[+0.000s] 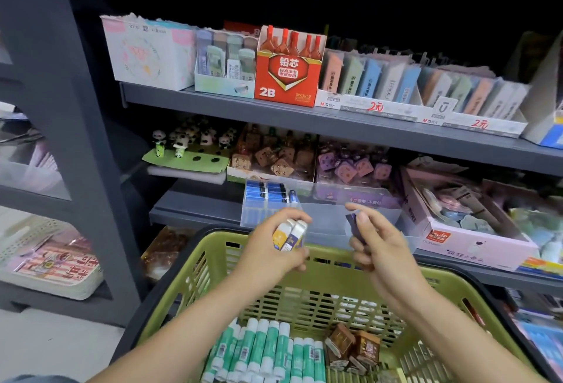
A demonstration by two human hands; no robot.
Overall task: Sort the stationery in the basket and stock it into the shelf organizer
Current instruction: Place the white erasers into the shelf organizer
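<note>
Stationery remained below your hands in the basket (189, 279): glue sticks (262, 349) unsorted. Your left hand (274, 248) gripped erasers (289, 235); right hand (374, 245) pinched one.

Both bare forearms raised side by side, left hand (275, 244) curled with fingers closed in a grip, right hand (376, 241) pinched shut, forefinger extended
</note>
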